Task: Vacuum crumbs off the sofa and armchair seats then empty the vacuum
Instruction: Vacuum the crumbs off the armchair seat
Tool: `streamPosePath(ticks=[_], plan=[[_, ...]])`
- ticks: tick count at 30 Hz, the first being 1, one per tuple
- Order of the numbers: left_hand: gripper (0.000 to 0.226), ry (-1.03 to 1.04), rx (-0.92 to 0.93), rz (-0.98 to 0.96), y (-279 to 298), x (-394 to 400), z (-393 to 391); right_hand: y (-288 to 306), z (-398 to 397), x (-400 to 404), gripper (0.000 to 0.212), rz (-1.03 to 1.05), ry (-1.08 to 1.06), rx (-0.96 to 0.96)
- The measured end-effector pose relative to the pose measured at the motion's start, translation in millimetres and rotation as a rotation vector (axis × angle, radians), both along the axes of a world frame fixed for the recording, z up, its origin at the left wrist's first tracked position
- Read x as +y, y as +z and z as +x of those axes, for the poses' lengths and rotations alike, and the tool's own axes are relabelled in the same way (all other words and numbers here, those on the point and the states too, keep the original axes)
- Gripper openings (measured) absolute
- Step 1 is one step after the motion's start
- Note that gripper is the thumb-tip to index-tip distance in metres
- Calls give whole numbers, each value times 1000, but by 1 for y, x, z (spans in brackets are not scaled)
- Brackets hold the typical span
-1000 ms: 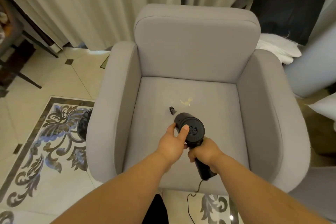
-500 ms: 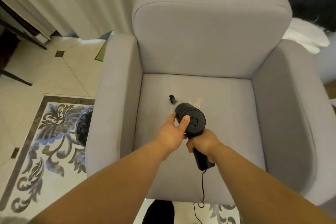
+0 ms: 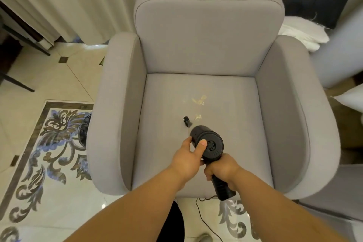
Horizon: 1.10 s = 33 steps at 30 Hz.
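Both hands [image 3: 204, 163] grip vacuum [image 3: 211, 147] — crumbs [image 3: 198, 100] ahead.

Both hands [image 3: 187, 160] grip a black vacuum [image 3: 209, 146] above the crumb-strewn armchair [image 3: 206, 45] seat.

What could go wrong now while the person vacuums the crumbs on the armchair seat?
1. The small black piece lies on the seat beside the crumbs; the vacuum might suck it in or knock it away.
2. The cord hangs to the floor near the person's feet and could snag.
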<state>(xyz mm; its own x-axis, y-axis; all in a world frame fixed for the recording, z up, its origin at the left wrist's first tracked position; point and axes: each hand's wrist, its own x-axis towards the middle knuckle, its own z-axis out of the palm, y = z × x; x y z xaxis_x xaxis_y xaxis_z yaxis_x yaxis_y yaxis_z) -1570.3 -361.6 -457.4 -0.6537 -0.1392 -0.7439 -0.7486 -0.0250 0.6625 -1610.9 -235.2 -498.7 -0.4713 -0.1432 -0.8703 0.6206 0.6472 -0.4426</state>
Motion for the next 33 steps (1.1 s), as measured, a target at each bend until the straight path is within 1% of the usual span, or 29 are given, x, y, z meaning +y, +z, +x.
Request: streamPosePath(ticks=[2,5,11,15,19,23,28,33], plan=[[66,22,3,19,3,4,2,6,2,5,27,-11,8,18],[66,55,46,18,10,-2,-7,16,-7,0,32,-29,-10,72],[67,48,108,-11,12,-36,-59,18,-55,-38,40,-71,-67,149],[65,10,103,-42,2,-65,-101,7,-92,-69,39,-78,-117,151],[65,-36,75,-55,-14,-80,-126,-7,-111,-85,39,-67,-151,102],[69,-81,71,-84,-22,-79,-122,-11,-107,-82,31,-53,-143,51],[69,-86,43,-82,-16,-70,-103,-3,-88,-69,32,-56,-121,-8],[67,-78,30,-63,-8,-46,-66,1,-51,-45,31,-50,-95,-26]])
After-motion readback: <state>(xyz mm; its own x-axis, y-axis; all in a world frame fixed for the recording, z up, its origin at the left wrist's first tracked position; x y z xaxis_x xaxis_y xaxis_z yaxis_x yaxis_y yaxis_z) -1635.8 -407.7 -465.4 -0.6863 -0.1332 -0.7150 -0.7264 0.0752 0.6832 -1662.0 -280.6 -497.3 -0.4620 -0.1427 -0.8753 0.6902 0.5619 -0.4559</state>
